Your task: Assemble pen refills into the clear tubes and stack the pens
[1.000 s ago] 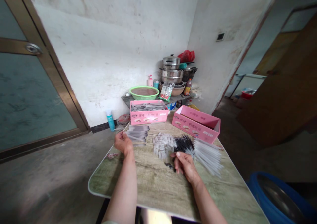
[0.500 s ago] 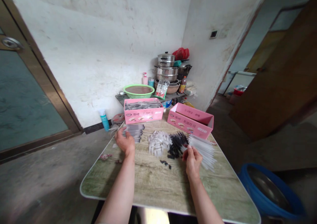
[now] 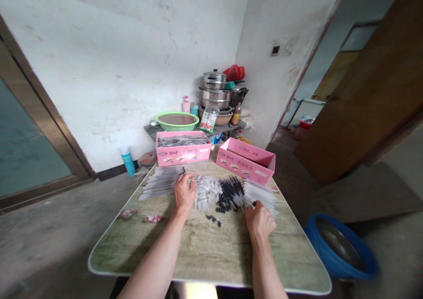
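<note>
My left hand is at the left edge of a pile of small white plastic pieces, fingers curved and a little apart, with nothing visible in them. Beside it on the left lies a row of thin pen-like sticks with dark tips. My right hand is closed in a pinch at the near end of a spread of clear plastic tubes; what its fingertips hold is hidden. Between the hands lie thin black-tipped rods and small black pieces. A few black bits lie nearer me.
A pink box full of sticks and a second pink box stand at the table's far side. Behind are a green basin and stacked pots. A blue tub stands on the floor at right.
My left hand has moved right, from the row of sticks to the white pile. My right hand has shifted slightly, staying by the clear tubes. The view has turned a little.
</note>
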A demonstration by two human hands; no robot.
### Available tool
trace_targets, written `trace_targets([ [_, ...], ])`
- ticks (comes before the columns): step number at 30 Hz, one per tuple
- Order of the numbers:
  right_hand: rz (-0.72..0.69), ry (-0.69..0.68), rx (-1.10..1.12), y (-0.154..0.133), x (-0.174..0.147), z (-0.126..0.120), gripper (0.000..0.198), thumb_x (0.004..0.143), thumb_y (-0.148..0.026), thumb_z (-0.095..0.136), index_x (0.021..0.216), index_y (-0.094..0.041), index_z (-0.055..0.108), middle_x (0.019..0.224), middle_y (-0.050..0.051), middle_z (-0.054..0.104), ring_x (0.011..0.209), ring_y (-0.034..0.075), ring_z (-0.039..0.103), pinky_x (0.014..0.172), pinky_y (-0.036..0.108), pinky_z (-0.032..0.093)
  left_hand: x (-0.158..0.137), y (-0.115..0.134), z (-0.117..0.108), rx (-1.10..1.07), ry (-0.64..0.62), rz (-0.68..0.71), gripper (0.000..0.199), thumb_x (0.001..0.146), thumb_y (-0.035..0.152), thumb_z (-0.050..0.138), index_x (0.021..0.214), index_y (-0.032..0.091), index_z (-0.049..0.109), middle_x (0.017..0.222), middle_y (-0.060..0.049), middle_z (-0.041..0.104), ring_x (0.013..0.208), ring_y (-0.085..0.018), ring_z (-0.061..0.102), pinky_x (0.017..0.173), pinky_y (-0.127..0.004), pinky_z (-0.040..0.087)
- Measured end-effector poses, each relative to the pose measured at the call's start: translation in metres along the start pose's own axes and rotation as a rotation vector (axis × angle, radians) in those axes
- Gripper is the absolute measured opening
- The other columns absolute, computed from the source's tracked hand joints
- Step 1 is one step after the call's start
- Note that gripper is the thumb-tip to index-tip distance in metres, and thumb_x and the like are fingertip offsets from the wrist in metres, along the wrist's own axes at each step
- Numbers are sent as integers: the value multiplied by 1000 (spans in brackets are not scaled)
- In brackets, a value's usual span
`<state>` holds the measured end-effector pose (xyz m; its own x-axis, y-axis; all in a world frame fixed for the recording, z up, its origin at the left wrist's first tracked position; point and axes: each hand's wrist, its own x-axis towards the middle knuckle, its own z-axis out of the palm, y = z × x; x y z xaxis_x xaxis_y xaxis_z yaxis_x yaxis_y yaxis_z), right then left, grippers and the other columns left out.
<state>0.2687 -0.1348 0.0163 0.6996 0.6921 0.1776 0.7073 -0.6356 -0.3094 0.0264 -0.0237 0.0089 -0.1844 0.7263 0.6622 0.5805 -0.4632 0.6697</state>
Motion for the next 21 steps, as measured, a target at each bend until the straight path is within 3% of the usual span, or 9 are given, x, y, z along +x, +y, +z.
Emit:
trace_targets([
  [5, -48, -41, -70, -1, -1, -2, 21, 87, -30, 55, 99, -20, 68, 78, 16, 73, 73, 29, 70, 63, 35, 43, 0, 4, 0, -25, -31, -25, 17, 79, 12, 55, 87, 21, 67, 90, -6, 69, 90, -25, 64, 85, -35, 48],
  [9, -52, 70, 12, -5, -4, 0, 24, 88, -36, 55, 100, -21, 68, 68, 12, 70, 64, 28, 67, 59, 33, 39, -1, 7, 0, -61, -96, -13, 20, 79, 10, 55, 89, 22, 68, 91, -6, 69, 93, -25, 64, 86, -35, 48],
  [12, -112, 207, 261, -8, -8, 3, 30, 88, -43, 52, 96, -19, 68, 61, 7, 65, 56, 24, 62, 58, 32, 38, -4, 10, 3, -156, -210, 8, 24, 80, 11, 55, 95, 23, 69, 94, -5, 69, 89, -21, 64, 79, -31, 49],
  [15, -197, 249, 669, -10, -9, 8, 35, 87, -49, 50, 82, -18, 64, 62, 4, 62, 58, 21, 58, 59, 30, 39, -9, 15, 8, -255, -370, 33, 24, 81, 13, 57, 98, 23, 70, 93, -5, 69, 77, -18, 64, 70, -28, 49],
  [21, -117, -67, 1203, -16, -10, 20, 32, 83, -52, 59, 74, -23, 52, 51, -3, 55, 43, 15, 47, 46, 28, 35, -16, 26, 10, -309, -598, 135, 16, 81, 14, 61, 87, 23, 73, 83, -4, 69, 75, -19, 63, 71, -31, 48],
])
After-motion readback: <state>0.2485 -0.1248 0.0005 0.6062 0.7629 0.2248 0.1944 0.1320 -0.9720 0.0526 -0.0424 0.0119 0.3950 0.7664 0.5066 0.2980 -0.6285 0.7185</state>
